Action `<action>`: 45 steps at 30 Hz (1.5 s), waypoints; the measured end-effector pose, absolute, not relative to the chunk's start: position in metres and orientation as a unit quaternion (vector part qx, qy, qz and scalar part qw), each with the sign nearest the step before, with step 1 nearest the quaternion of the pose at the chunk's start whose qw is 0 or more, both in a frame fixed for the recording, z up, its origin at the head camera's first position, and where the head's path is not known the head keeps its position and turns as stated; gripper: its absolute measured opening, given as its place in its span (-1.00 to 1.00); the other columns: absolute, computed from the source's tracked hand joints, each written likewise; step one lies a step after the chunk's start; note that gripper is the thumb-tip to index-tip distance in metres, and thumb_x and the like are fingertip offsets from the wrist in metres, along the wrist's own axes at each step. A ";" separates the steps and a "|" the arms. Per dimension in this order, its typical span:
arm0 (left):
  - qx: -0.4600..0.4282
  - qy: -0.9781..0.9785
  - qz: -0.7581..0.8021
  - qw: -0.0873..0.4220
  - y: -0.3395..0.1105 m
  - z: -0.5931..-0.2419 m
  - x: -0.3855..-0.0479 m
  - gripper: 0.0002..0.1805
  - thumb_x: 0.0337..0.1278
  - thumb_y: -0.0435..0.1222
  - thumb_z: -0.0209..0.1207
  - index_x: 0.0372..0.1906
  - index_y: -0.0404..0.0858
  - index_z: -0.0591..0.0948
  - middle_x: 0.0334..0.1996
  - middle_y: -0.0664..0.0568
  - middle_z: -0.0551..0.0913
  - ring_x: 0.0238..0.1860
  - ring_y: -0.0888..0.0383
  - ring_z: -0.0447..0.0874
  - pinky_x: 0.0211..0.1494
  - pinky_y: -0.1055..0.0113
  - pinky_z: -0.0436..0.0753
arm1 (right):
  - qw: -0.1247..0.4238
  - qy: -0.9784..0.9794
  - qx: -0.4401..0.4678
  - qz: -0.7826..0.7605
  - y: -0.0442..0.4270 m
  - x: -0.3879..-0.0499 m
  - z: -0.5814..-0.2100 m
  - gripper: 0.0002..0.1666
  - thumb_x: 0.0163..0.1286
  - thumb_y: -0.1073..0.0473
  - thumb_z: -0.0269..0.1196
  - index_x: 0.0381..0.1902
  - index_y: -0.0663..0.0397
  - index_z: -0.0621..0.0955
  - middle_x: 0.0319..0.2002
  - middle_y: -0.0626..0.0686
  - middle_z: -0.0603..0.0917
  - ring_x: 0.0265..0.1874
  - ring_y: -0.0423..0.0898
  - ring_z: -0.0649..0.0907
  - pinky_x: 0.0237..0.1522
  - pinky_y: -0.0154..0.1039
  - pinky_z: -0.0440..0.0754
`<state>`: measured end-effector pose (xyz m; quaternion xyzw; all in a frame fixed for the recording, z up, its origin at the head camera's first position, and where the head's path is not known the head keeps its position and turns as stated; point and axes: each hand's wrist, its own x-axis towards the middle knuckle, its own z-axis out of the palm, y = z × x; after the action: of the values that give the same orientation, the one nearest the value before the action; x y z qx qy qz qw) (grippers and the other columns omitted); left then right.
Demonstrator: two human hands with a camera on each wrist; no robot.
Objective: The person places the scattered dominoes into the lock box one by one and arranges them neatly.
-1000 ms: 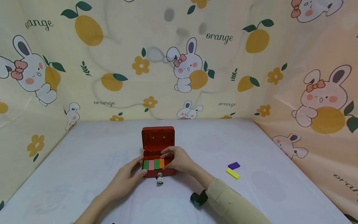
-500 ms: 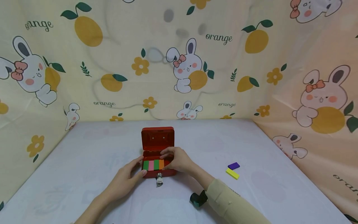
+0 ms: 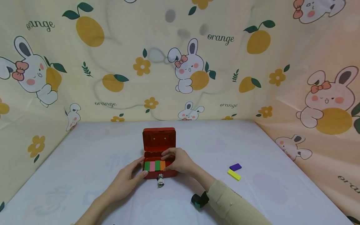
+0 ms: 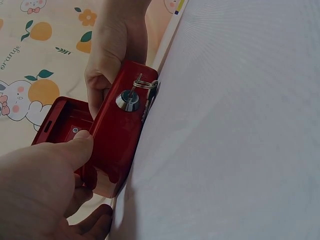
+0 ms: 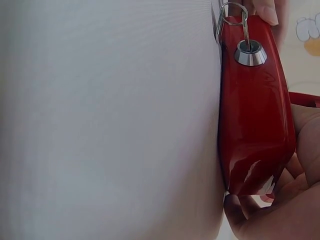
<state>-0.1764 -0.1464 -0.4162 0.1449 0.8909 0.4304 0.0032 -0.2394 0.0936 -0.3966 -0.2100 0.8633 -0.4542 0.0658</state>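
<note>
A red cash box stands on the table with its lid raised. My left hand holds the box's left side, the thumb at its front corner and the fingers along the side. Inside, green, pink, green and orange blocks lie side by side. My right hand reaches in over the right side; its thumb and forefinger pinch the orange block at its near and far ends. A key on a ring sits in the front lock. The right wrist view hides the blocks behind the box wall.
A purple block and a yellow block lie on the white tabletop to the right. A black wrist device sits at the right sleeve. Patterned cloth walls the back and sides.
</note>
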 end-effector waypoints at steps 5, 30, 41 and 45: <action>0.146 0.891 0.430 0.001 -0.146 -0.417 -0.176 -0.23 0.19 0.06 0.19 0.45 -0.06 0.23 0.36 -0.04 0.32 0.38 -0.05 0.21 0.35 -0.04 0.27 | 0.066 0.865 -0.204 -0.454 0.093 -0.240 -0.397 -0.47 -0.02 0.34 0.51 -0.03 0.04 0.62 -0.22 -0.10 0.72 -0.02 -0.12 0.58 0.19 -0.05 0.46; 0.140 0.890 0.433 0.005 -0.144 -0.418 -0.176 -0.22 0.19 0.06 0.19 0.46 -0.05 0.22 0.37 -0.02 0.31 0.40 -0.04 0.18 0.35 -0.06 0.24 | 0.067 0.864 -0.198 -0.459 0.093 -0.239 -0.398 -0.45 -0.01 0.33 0.51 -0.01 0.04 0.61 -0.21 -0.09 0.72 0.01 -0.11 0.57 0.23 -0.01 0.41; 0.144 0.890 0.433 0.001 -0.144 -0.417 -0.175 -0.23 0.20 0.04 0.19 0.46 -0.07 0.22 0.36 -0.03 0.32 0.39 -0.05 0.19 0.35 -0.06 0.25 | 0.069 0.866 -0.193 -0.456 0.092 -0.239 -0.397 -0.45 -0.01 0.29 0.51 -0.01 0.04 0.61 -0.22 -0.10 0.72 0.01 -0.10 0.57 0.22 0.00 0.42; 0.143 0.889 0.434 0.000 -0.144 -0.417 -0.175 -0.24 0.20 0.03 0.20 0.46 -0.07 0.23 0.36 -0.04 0.32 0.39 -0.05 0.18 0.35 -0.06 0.25 | 0.069 0.865 -0.191 -0.458 0.092 -0.238 -0.397 -0.45 -0.01 0.30 0.51 -0.01 0.05 0.61 -0.22 -0.09 0.72 0.01 -0.10 0.56 0.22 0.00 0.42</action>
<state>-0.1749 -0.1444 -0.4174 0.1434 0.8895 0.4339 -0.0001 -0.2383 0.0915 -0.3972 -0.1912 0.8654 -0.4581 0.0688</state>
